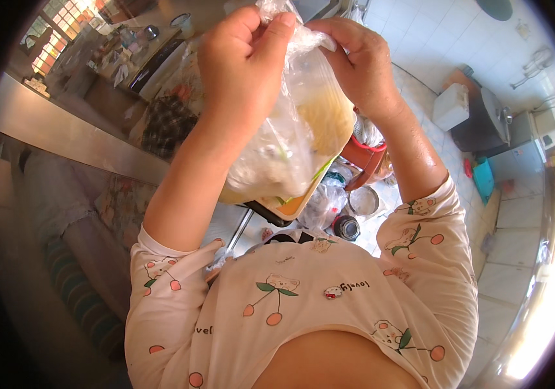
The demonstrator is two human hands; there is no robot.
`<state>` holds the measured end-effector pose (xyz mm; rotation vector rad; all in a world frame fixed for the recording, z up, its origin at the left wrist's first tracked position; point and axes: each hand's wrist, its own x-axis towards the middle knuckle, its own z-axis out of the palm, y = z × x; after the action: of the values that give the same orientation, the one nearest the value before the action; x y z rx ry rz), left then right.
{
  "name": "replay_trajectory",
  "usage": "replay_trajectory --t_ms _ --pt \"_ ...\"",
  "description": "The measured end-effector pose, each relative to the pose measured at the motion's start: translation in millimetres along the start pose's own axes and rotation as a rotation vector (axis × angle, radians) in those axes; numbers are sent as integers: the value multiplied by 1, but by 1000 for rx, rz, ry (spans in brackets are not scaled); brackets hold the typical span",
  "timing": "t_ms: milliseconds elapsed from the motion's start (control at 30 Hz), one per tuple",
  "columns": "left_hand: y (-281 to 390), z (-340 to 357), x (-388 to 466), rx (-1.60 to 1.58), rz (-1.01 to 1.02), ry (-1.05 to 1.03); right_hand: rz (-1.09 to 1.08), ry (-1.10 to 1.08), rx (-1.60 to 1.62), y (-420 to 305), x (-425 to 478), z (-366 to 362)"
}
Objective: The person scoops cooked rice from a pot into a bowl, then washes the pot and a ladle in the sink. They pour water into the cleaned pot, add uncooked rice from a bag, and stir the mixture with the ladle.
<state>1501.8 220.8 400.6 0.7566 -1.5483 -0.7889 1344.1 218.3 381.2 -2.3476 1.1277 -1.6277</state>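
Note:
Both hands are raised at the gathered neck of a clear plastic bag. My left hand pinches the twisted plastic between thumb and fingers. On the other side, my right hand grips a loose corner of the same neck. Pale contents with some green show through the film, but I cannot tell what they are. The bag hangs over a light-rimmed tray or board with an orange and green surface. A yellowish surface shows behind the bag, partly through the plastic.
A red-rimmed bucket and a reddish-brown stool or chair stand beyond the tray. On the tiled floor are a round metal container, a black-and-red round object and plastic bags. A glossy panel runs along the left.

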Motion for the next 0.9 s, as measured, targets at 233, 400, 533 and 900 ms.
replay_trajectory --t_ms 233,400,533,900 --pt "-44 -1 -34 287 189 60 124 -137 111 24 -39 27" --pt "-34 -4 -10 280 313 108 155 -5 146 29 -18 28" --pt "-34 -1 -24 297 275 112 164 -45 255 34 -27 31" --pt "-50 -20 -85 524 51 -95 81 -427 185 29 -74 27"
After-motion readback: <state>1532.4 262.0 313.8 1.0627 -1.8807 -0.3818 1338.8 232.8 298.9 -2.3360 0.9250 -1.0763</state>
